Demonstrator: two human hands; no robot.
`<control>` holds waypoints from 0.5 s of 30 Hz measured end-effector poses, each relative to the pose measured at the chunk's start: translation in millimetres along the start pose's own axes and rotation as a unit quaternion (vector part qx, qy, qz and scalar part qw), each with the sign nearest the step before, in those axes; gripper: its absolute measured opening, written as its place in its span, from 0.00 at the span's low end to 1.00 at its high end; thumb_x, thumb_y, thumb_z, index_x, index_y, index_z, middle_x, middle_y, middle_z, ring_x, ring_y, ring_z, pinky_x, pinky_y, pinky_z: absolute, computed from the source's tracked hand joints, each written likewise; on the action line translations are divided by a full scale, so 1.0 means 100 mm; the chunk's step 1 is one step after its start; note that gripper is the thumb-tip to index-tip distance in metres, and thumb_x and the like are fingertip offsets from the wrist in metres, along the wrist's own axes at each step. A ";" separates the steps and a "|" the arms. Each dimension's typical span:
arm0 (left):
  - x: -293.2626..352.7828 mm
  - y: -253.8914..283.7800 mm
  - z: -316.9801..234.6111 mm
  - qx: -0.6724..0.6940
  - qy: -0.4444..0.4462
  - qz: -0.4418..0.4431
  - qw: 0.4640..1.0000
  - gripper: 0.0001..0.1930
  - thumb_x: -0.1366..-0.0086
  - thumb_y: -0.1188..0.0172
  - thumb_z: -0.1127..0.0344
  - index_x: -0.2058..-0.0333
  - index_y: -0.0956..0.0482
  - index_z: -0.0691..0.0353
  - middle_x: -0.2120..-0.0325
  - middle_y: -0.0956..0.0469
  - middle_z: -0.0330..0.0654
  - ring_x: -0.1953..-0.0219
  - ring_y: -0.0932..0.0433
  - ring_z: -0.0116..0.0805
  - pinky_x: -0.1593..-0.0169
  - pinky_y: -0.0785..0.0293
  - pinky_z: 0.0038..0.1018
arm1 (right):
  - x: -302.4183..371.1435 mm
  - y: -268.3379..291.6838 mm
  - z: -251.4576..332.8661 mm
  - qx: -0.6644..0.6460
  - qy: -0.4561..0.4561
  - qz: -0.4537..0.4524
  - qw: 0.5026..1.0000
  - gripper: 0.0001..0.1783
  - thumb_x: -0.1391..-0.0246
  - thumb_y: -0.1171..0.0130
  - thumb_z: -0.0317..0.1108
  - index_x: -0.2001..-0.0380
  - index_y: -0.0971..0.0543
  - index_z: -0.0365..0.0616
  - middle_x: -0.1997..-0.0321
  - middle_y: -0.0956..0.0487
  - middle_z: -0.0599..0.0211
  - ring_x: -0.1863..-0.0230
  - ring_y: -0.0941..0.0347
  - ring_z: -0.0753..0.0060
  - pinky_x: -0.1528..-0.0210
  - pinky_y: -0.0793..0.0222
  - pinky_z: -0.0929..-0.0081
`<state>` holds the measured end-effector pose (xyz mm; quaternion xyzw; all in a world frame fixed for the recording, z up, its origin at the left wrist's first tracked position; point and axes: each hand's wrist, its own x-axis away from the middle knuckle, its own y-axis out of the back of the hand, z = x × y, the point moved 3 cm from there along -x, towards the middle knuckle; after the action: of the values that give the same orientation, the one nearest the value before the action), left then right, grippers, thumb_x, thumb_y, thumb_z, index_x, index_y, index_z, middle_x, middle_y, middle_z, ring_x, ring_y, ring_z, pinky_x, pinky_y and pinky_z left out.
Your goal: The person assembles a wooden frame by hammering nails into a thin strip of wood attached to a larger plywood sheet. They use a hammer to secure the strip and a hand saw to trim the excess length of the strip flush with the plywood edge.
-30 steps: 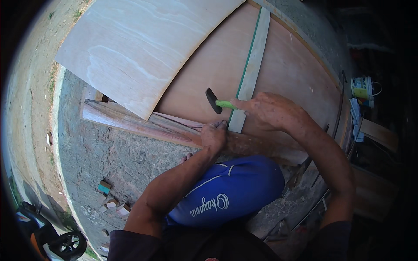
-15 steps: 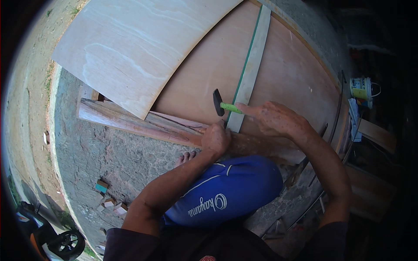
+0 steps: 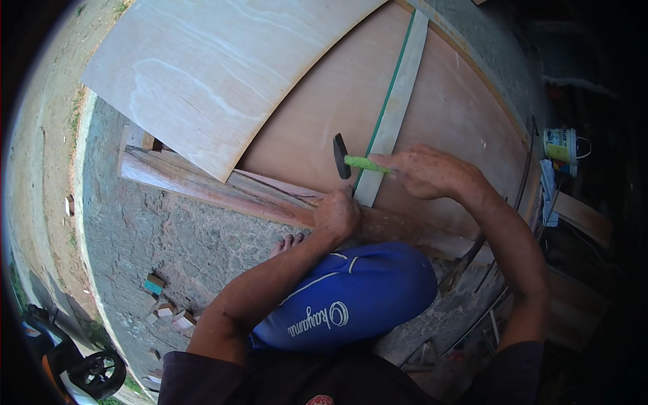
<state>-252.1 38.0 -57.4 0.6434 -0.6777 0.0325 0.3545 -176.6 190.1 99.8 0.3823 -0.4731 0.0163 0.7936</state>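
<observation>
My right hand (image 3: 426,173) is wrapped round the green handle of a hammer (image 3: 341,156), whose dark head hangs just above the near end of a pale wooden strip (image 3: 398,101). The strip has a green edge and lies across a reddish plywood panel (image 3: 314,128). My left hand (image 3: 337,214) is closed, resting at the panel's near edge beside the strip's end. Whatever its fingertips pinch is too small to make out. Under it runs a rough wooden board (image 3: 223,185) along the near side.
A loose plywood sheet (image 3: 196,81) covers the panel's left part. Wood offcuts (image 3: 165,310) lie on the rough concrete (image 3: 196,236) at left. At the right stand a paint bucket (image 3: 559,145) and a blue cloth (image 3: 548,189). A motorbike's wheel (image 3: 102,373) shows lower left.
The hammer and my right hand have shifted very slightly, with the hammer still raised off the strip. My left hand stays in place at the panel's edge.
</observation>
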 end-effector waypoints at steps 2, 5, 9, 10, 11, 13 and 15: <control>-0.04 0.09 0.09 0.002 -0.026 0.010 1.000 0.12 0.37 0.42 0.61 0.59 0.18 0.60 0.68 0.18 0.60 0.60 0.18 0.58 0.54 0.24 0.51 | 0.02 0.36 0.23 -0.078 -0.062 -0.035 0.994 0.27 0.36 0.50 0.31 0.33 0.32 0.47 0.65 0.18 0.42 0.63 0.20 0.42 0.54 0.24 0.54; 0.10 0.54 0.09 -0.041 -0.057 -0.103 0.992 0.12 0.33 0.43 0.62 0.54 0.19 0.58 0.73 0.19 0.56 0.66 0.17 0.54 0.61 0.23 0.48 | 0.08 0.15 0.08 -0.119 -0.072 -0.104 0.985 0.27 0.35 0.50 0.31 0.33 0.32 0.47 0.64 0.18 0.42 0.62 0.19 0.44 0.54 0.25 0.55; 0.04 1.06 0.34 -0.093 -0.187 -0.232 0.950 0.12 0.32 0.42 0.65 0.50 0.21 0.51 0.80 0.22 0.47 0.77 0.19 0.46 0.72 0.26 0.40 | 0.02 0.02 -0.05 0.047 0.008 0.009 0.999 0.32 0.36 0.50 0.27 0.29 0.37 0.56 0.74 0.24 0.49 0.74 0.27 0.56 0.60 0.28 0.66; 0.03 1.10 0.41 -0.099 -0.212 -0.256 0.938 0.12 0.32 0.41 0.65 0.50 0.22 0.50 0.81 0.22 0.45 0.79 0.20 0.45 0.74 0.27 0.38 | 0.01 0.26 0.07 -0.010 -0.019 -0.014 1.000 0.33 0.36 0.50 0.26 0.29 0.37 0.57 0.74 0.24 0.49 0.73 0.25 0.55 0.60 0.28 0.66; 0.04 1.09 0.43 -0.089 -0.226 -0.273 0.931 0.11 0.32 0.41 0.67 0.51 0.22 0.51 0.81 0.22 0.44 0.79 0.20 0.44 0.75 0.27 0.37 | 0.02 0.38 0.14 -0.072 -0.056 -0.036 0.995 0.33 0.37 0.51 0.26 0.29 0.37 0.57 0.73 0.23 0.48 0.72 0.24 0.54 0.59 0.28 0.66; 0.03 1.08 0.45 -0.064 -0.223 -0.284 0.931 0.11 0.33 0.40 0.68 0.52 0.22 0.52 0.80 0.22 0.44 0.79 0.20 0.43 0.75 0.27 0.37 | 0.06 0.33 0.16 -0.157 -0.066 -0.147 0.974 0.34 0.38 0.51 0.25 0.28 0.37 0.58 0.73 0.23 0.48 0.70 0.23 0.52 0.58 0.28 0.66; 0.05 1.06 0.46 -0.049 -0.220 -0.290 0.930 0.10 0.33 0.40 0.68 0.53 0.22 0.53 0.81 0.22 0.44 0.79 0.20 0.43 0.75 0.27 0.37 | 0.09 0.11 0.08 -0.113 -0.051 -0.105 0.987 0.35 0.38 0.50 0.25 0.28 0.39 0.56 0.70 0.20 0.47 0.66 0.19 0.55 0.57 0.28 0.70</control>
<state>-366.6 29.0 -45.5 0.7847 -0.5235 -0.2474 0.2211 -181.9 189.5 115.8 0.3375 -0.4692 -0.1400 0.8040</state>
